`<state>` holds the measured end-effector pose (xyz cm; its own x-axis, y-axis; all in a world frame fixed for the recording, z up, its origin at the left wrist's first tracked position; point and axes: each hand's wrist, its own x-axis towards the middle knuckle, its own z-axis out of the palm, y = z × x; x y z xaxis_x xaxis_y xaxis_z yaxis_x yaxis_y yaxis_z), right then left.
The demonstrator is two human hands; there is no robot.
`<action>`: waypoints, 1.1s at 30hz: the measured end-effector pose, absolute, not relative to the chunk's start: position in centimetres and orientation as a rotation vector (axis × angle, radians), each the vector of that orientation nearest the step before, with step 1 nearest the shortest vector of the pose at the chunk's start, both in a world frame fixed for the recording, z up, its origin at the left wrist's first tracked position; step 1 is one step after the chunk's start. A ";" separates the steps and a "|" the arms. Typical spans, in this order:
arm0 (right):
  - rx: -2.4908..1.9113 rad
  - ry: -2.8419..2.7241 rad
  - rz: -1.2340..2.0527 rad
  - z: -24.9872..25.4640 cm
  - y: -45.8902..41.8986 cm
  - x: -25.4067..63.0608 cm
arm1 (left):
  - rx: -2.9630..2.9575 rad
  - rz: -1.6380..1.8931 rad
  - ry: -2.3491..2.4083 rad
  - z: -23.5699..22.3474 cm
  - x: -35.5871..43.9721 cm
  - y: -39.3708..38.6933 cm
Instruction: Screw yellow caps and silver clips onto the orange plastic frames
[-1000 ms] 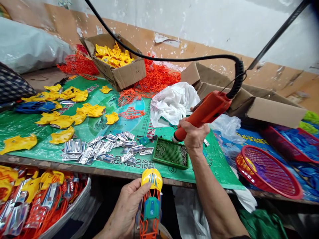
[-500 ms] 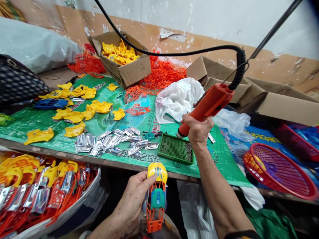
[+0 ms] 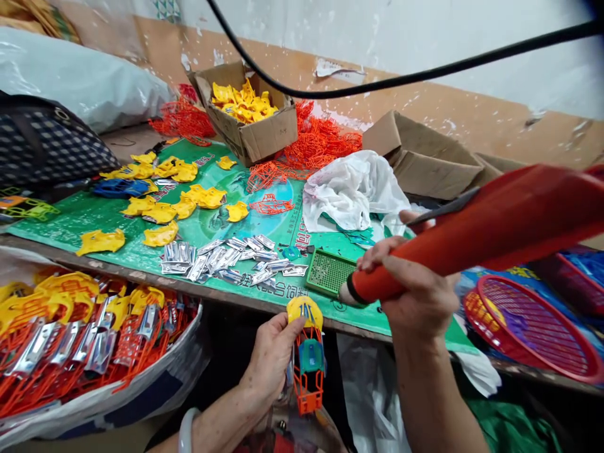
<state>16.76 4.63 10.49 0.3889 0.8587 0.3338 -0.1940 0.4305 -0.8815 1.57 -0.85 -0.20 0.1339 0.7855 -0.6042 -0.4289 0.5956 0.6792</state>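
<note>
My left hand [image 3: 274, 349] grips a toy car body [image 3: 306, 358] by its yellow front; the car has an orange cage frame and a teal middle block. My right hand [image 3: 418, 296] is wrapped round a red electric screwdriver [image 3: 453, 239], tilted with its tip low and its rear end up to the right. The tip is over the near right corner of a green perforated tray [image 3: 325, 267] of small screws, apart from the car. Whether the tip carries a screw I cannot tell. Silver metal plates [image 3: 226, 258] lie in a pile left of the tray.
Yellow shells [image 3: 160, 211] are scattered on the green sheet at left. A cardboard box [image 3: 264, 135] of yellow shells stands behind, near orange frames [image 3: 321, 135]. A sack [image 3: 155, 371] of part-built cars is at lower left, a red basket [image 3: 533, 327] at right. A black cable [image 3: 377, 88] hangs across.
The screwdriver has swung from steep to flatter, its body now nearer the camera and its tip moved from over the tray to the near right corner. The view has shifted slightly left.
</note>
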 end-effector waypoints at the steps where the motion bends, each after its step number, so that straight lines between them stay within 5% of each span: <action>1: -0.873 -0.918 0.817 10.4 3.9 16.4 | 0.395 0.915 1.121 -0.2 1.6 -0.8; 33: -0.982 -0.913 0.794 6.6 1.6 14.5 | 0.419 0.925 1.175 0.2 1.7 -0.6</action>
